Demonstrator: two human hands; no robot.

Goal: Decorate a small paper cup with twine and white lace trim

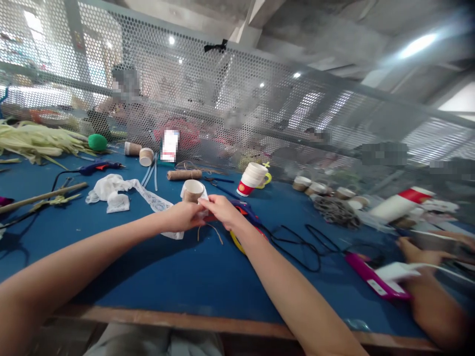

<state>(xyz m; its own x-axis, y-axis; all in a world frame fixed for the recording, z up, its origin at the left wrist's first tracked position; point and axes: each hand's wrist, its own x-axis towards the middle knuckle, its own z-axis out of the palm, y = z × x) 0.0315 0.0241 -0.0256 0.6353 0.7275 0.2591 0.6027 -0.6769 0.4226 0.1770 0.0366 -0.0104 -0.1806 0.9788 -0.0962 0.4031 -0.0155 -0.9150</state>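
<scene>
Both my hands meet over the blue table (178, 277) near its middle. My left hand (182, 216) and my right hand (221, 209) are closed in pinches on a small white piece (203, 211) between them, with thin brown twine (213, 230) hanging under it. Just behind the hands stands a cardboard tube (193, 191) wrapped partly in white lace. A lace strip (152, 198) trails left from it to a crumpled white bundle (111, 190).
A spool of twine (183, 174), stacked paper cups (253, 179), a glue gun (98, 167), black cord (297, 242), pale leaves (33, 141) and a green ball (97, 142) lie around. Another person's hands (423, 257) work at the right by a pink tool (371, 279). Perforated mesh (237, 99) backs the table.
</scene>
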